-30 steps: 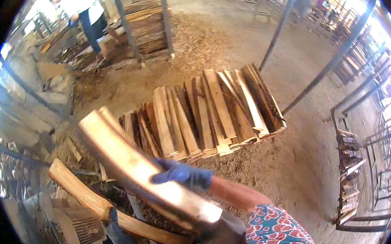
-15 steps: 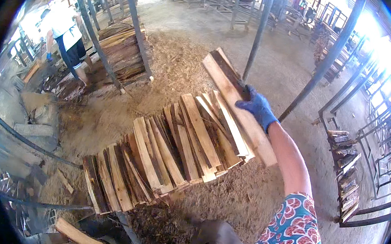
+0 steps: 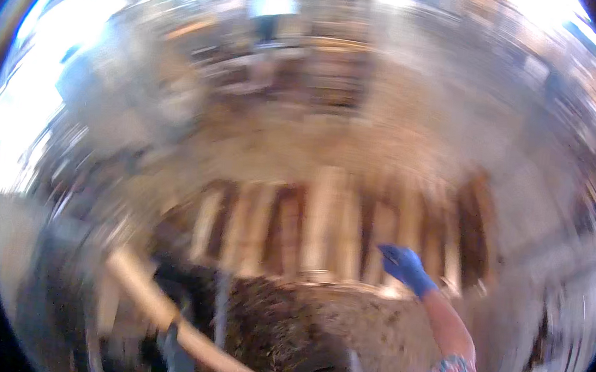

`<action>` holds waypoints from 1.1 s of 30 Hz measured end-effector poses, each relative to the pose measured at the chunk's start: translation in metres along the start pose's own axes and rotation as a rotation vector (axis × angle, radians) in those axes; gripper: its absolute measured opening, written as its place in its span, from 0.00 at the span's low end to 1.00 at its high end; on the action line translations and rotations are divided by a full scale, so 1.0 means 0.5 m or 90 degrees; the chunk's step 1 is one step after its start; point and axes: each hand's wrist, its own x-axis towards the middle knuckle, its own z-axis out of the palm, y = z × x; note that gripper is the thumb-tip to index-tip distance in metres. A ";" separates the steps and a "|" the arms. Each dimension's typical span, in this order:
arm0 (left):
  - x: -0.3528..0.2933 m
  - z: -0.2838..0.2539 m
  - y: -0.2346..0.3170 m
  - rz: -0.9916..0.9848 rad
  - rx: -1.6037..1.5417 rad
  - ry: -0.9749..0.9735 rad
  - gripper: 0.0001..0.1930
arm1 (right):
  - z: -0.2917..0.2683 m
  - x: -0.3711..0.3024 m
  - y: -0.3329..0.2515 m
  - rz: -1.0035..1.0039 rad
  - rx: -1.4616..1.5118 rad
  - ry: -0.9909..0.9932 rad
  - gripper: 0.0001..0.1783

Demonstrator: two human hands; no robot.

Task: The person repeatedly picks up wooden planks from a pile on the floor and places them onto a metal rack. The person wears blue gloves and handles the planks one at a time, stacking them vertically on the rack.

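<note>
A long, pale wooden slab (image 3: 216, 352) slants across the lower left. My left hand (image 3: 174, 351), in a dark greyish glove, is closed round it near its middle; motion blurs the fingers. Above the near right part of a row of rough-sawn boards (image 3: 321, 223) is my right hand (image 3: 408, 268), in a blue glove. Its fingers look bunched together and nothing shows in them. Whether it touches the boards cannot be made out. The boards lie side by side, some pale and some dark with bark.
Wood debris (image 3: 266, 307) covers the ground in front of the row. A grey post or bar (image 3: 222, 307) stands close by the slab. Farther back is a blurred timber stack (image 3: 336, 69), with a smeared figure of a person to its left.
My view has swung left. My right hand has let go of the board at the row's right end and moved left. My left hand and its slab have come further into view.
</note>
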 end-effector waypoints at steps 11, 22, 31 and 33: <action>-0.135 -0.639 0.322 0.474 0.262 0.445 0.23 | 0.416 0.046 -0.664 -0.241 0.305 -0.616 0.20; -0.064 -0.844 0.337 0.157 0.688 0.503 0.44 | 0.664 -0.152 -1.306 0.137 0.810 -1.156 0.31; -0.135 -0.923 0.269 0.293 0.404 0.497 0.41 | 0.711 -0.262 -1.338 0.002 0.871 -1.074 0.28; -0.171 -0.950 0.289 0.241 0.221 0.448 0.38 | 0.704 -0.266 -1.306 0.001 0.905 -1.083 0.26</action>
